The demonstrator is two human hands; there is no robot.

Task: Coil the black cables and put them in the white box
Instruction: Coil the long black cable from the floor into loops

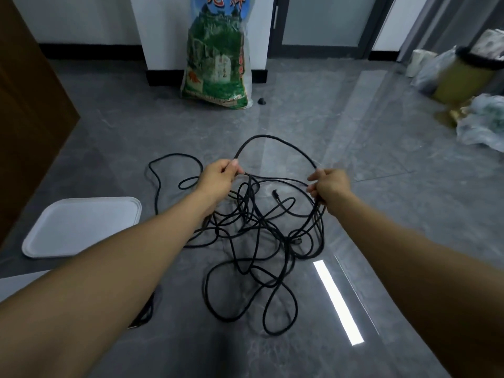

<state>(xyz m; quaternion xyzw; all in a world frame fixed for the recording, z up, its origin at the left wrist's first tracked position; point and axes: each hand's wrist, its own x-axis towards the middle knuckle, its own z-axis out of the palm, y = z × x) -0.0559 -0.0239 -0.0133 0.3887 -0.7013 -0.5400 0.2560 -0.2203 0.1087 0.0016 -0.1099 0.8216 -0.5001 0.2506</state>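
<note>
A tangle of black cables [253, 241] lies on the grey floor in front of me. My left hand [218, 177] pinches one strand between thumb and fingers. My right hand [328, 186] grips several loops of the same cable, which hang down from it. Between the two hands the cable rises in an arch [272, 139]. A loose plug end [276, 193] lies in the pile between my hands. A flat white lid [81, 227] rests on the floor at my left. A white edge, perhaps the box [16, 287], shows behind my left forearm; most of it is hidden.
A printed sack [215, 58] leans on a white pillar straight ahead, with a small black object [261, 101] beside it. Plastic bags and a yellow bin [461, 77] crowd the far right. A brown door [24, 118] stands at the left.
</note>
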